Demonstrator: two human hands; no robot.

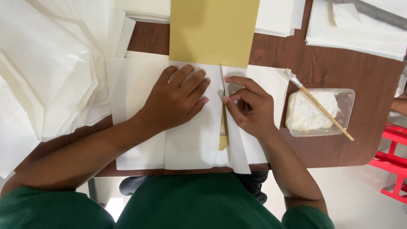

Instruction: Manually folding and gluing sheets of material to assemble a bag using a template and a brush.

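A dark brown wooden surface (339, 72) is standing over a pale floor, with a red metal frame (392, 165) beside it. A folded white paper sheet (193, 140) is lying at the near edge, its long axis running away from the person, over a gold card sheet (212, 29). The left hand (176, 101) is pressing flat, fingers spread, gripping nothing. The right hand (250, 108) is pinching the paper's centre flap. A clear plastic paste tub (320, 112) carrying a wooden brush (322, 106) is sitting right; loose white paper stacks (51, 72) are crowding the left.
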